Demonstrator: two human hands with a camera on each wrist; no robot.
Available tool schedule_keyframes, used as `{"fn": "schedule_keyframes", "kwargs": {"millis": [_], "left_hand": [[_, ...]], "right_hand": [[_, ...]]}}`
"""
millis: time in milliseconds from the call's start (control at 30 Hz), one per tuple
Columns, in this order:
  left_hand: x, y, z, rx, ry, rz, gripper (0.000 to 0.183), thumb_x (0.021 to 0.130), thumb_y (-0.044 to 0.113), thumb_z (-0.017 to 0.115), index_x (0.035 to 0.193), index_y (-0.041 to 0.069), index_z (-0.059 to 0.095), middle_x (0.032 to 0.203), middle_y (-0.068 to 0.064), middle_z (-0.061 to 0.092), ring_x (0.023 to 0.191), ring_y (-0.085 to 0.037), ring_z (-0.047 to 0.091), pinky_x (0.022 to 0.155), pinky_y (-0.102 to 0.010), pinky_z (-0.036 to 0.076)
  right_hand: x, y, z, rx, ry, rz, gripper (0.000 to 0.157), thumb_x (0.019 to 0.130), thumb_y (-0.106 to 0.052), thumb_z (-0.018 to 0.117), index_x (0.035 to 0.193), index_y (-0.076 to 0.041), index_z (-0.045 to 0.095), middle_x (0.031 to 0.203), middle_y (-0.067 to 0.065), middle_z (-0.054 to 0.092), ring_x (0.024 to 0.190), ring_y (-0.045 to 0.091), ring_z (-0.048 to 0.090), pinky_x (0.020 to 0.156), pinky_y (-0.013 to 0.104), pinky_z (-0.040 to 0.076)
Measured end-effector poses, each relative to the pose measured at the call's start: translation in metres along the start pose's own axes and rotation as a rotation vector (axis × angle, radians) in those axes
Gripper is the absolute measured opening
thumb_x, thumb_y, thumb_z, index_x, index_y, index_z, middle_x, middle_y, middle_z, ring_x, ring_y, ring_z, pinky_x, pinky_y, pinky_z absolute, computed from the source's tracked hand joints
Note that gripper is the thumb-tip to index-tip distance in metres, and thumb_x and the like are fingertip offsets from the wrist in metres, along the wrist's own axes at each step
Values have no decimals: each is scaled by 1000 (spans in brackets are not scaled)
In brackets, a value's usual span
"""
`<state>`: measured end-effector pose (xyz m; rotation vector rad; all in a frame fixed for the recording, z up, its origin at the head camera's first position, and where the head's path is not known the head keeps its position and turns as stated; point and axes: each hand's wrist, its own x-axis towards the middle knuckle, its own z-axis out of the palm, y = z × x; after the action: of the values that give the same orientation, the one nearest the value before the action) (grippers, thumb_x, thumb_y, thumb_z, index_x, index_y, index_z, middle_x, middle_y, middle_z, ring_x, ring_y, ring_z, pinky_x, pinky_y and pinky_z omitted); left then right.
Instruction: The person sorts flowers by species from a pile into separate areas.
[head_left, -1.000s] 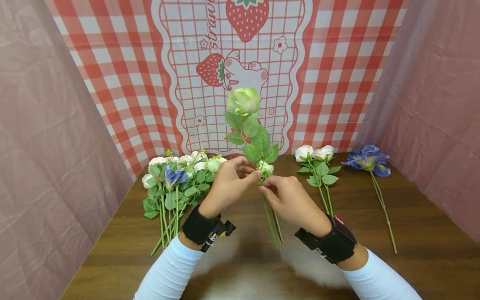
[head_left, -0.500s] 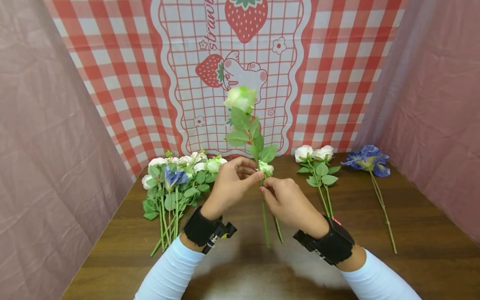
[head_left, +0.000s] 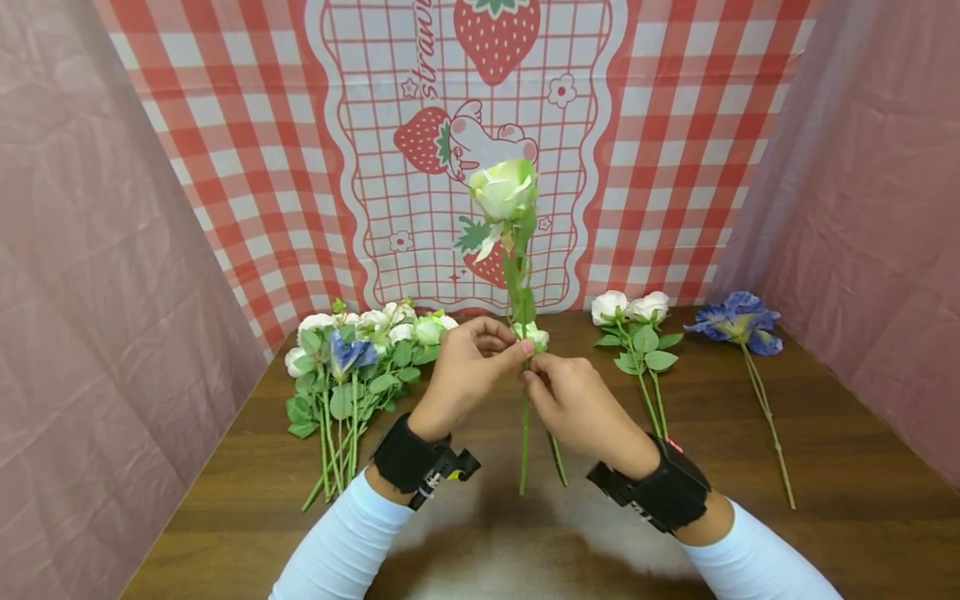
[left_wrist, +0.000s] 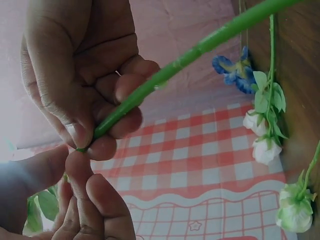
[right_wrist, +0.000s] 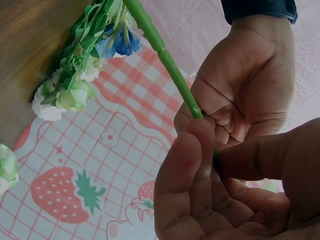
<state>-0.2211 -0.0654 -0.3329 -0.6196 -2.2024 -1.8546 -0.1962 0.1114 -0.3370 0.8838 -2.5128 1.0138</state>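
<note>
A greenish-white artificial rose (head_left: 504, 190) stands nearly upright above the table, its leaves turned edge-on in the head view. My left hand (head_left: 474, 371) pinches its green stem just below the leaves. Right under that, my right hand (head_left: 588, 408) pinches the same stem between thumb and index finger. The bare lower stem (left_wrist: 172, 67) runs out past the right hand in the left wrist view. Behind both hands, a second pale green rose (head_left: 534, 336) lies on the table, partly hidden, its stem end (head_left: 557, 460) showing below the right hand.
A bunch of white roses (head_left: 375, 321) with a blue flower (head_left: 349, 357) lies on the left. On the right lie two white roses (head_left: 628, 308) and another blue flower (head_left: 738, 321). A checked strawberry cloth (head_left: 660, 167) hangs behind the wooden table (head_left: 247, 533).
The held rose has turned about its stem, its leaves swinging from facing the head camera to edge-on. Its bloom has shifted slightly right, and the stem end slightly left. Both hands stay nearly in place.
</note>
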Motion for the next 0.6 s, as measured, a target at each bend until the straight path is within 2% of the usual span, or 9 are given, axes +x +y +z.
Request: {"fn": "schedule_keyframes", "kwargs": {"millis": [133,267,467,533,600], "left_hand": [[1,0,-1,28,-49,20,25,96,28,76,99,4,75,86,-7,74,77,-23,70,71,-39,57],[2,-1,-4,2,-146,35,25,100,29,70,102,5,79,89,-6,76,80,-23,70,72,-39,56],[4,-2,-12,-152,-334,-51,24,104,18,62,118,2,74,125,-6,72,105,-18,69,84,-32,55],[5,-1,-14,-202,-356,-84,25,105,14,61,120,-1,73,130,-7,70,105,-17,67,84,-30,55],[5,-1,-15,-237,-352,-109,24,104,13,61,120,-3,72,128,-10,70,100,-17,67,83,-30,55]], "right_hand": [[1,1,0,3,2,0,20,104,-5,54,86,-8,62,62,-5,43,48,4,35,48,23,33],[1,2,-1,62,-19,0,19,105,-6,53,88,-7,62,64,-5,45,49,4,36,49,23,34],[1,2,-7,209,-72,7,20,106,-9,50,94,-8,66,70,-5,58,52,6,45,48,24,39],[2,1,-8,235,-89,14,21,107,-9,49,95,-9,67,71,-5,60,53,7,47,48,25,39],[2,2,-9,246,-101,22,21,107,-9,49,94,-9,66,71,-5,59,53,8,47,48,25,39]]}}
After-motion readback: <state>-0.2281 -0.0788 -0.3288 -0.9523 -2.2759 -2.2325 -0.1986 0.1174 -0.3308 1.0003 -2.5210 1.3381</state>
